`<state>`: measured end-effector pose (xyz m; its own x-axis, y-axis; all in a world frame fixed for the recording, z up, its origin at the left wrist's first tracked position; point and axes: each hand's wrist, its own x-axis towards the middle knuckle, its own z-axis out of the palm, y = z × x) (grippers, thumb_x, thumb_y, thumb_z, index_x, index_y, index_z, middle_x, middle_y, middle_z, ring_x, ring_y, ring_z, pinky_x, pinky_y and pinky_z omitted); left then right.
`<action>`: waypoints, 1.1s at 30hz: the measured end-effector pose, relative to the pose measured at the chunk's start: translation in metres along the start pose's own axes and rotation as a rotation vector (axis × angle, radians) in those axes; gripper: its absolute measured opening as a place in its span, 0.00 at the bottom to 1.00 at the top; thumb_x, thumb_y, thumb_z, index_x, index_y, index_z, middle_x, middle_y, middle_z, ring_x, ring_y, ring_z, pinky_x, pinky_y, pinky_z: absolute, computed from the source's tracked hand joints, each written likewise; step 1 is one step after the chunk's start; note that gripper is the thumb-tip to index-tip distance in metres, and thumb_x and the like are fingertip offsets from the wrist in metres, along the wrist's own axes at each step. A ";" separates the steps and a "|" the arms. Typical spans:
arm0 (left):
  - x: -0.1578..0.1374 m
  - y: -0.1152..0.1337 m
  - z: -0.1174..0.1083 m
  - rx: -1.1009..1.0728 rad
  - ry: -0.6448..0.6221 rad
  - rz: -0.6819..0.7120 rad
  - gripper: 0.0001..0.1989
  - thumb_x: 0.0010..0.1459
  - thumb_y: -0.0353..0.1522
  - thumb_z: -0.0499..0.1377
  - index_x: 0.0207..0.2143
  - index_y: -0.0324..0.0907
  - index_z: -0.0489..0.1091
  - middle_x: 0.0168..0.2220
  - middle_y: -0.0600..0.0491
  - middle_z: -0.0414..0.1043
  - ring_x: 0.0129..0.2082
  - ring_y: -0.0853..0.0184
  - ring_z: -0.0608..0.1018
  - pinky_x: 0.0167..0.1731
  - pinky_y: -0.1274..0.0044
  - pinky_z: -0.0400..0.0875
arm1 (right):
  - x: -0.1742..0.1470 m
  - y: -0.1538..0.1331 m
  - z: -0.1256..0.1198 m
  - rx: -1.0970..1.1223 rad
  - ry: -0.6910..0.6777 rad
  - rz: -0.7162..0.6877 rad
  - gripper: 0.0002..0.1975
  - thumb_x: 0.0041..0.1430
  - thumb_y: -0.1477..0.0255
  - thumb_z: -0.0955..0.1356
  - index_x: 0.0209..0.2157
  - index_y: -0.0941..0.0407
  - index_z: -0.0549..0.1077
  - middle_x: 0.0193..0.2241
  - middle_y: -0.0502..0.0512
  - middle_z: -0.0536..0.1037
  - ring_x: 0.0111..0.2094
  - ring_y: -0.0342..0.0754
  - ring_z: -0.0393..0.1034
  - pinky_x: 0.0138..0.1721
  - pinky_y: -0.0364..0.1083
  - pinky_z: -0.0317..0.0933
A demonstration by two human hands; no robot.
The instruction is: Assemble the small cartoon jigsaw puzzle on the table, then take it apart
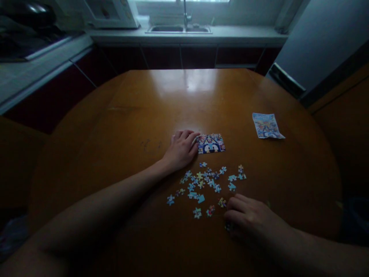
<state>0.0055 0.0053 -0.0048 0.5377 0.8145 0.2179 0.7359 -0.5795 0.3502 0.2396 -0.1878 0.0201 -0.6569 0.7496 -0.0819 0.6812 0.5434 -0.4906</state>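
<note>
A partly joined jigsaw puzzle (211, 144) with a blue cartoon dog's face lies near the middle of the table. My left hand (183, 148) rests flat at its left edge, fingers stretched and fingertips touching that side. Between my hands, loose puzzle pieces (201, 198) are scattered in a cluster, many light blue, some yellow or red. My right hand (248, 215) is at the cluster's lower right, its fingers curled down on a dark puzzle piece (227, 226), mostly hidden beneath them. Just beyond those fingers sits a yellowish piece (221, 202).
The wooden table (127, 127) is rounded and shiny. A creased picture sheet (267, 126) lies on its right side. Behind stands a counter with a double sink (167, 29) and a white microwave (112, 15). To the right is a grey refrigerator (323, 46).
</note>
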 end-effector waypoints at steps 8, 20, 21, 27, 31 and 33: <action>0.000 0.000 0.001 0.002 0.015 0.011 0.18 0.71 0.38 0.51 0.59 0.45 0.67 0.56 0.47 0.70 0.56 0.53 0.66 0.57 0.60 0.61 | 0.002 -0.007 0.002 -0.042 -0.080 0.086 0.04 0.57 0.81 0.71 0.34 0.59 0.75 0.36 0.58 0.77 0.34 0.49 0.69 0.32 0.46 0.65; -0.001 -0.001 0.001 -0.012 0.032 0.034 0.16 0.70 0.35 0.52 0.57 0.47 0.69 0.54 0.47 0.70 0.54 0.54 0.67 0.55 0.61 0.62 | -0.006 -0.007 0.008 0.113 -0.048 0.190 0.13 0.57 0.86 0.64 0.37 0.57 0.75 0.39 0.60 0.78 0.37 0.49 0.71 0.39 0.47 0.68; -0.001 -0.001 0.001 -0.012 0.028 0.036 0.15 0.70 0.35 0.52 0.56 0.47 0.70 0.54 0.48 0.70 0.54 0.54 0.66 0.55 0.61 0.62 | -0.007 -0.006 0.010 0.127 -0.030 0.198 0.14 0.56 0.86 0.64 0.38 0.57 0.75 0.39 0.60 0.77 0.38 0.49 0.70 0.39 0.47 0.67; -0.002 0.000 0.000 -0.016 0.020 0.038 0.16 0.70 0.34 0.53 0.57 0.48 0.71 0.54 0.47 0.70 0.54 0.54 0.66 0.55 0.60 0.62 | -0.008 -0.008 0.009 0.236 0.005 0.173 0.10 0.53 0.84 0.64 0.33 0.57 0.71 0.33 0.57 0.77 0.30 0.46 0.68 0.30 0.44 0.63; -0.002 0.000 0.001 -0.005 0.029 0.050 0.16 0.68 0.33 0.55 0.56 0.51 0.73 0.52 0.48 0.69 0.53 0.55 0.66 0.54 0.59 0.62 | 0.006 -0.005 -0.030 0.360 0.139 0.184 0.08 0.59 0.81 0.64 0.32 0.56 0.72 0.30 0.54 0.77 0.28 0.44 0.69 0.29 0.43 0.63; -0.003 0.000 0.001 0.003 0.051 0.042 0.15 0.68 0.34 0.56 0.55 0.52 0.73 0.49 0.48 0.69 0.51 0.56 0.67 0.53 0.60 0.63 | 0.023 0.005 -0.056 0.384 0.298 0.163 0.08 0.62 0.79 0.65 0.34 0.55 0.75 0.31 0.53 0.79 0.31 0.45 0.72 0.33 0.44 0.66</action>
<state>0.0046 0.0030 -0.0064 0.5468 0.7895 0.2787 0.7141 -0.6136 0.3370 0.2459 -0.1469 0.0648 -0.3937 0.9184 0.0394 0.5624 0.2745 -0.7800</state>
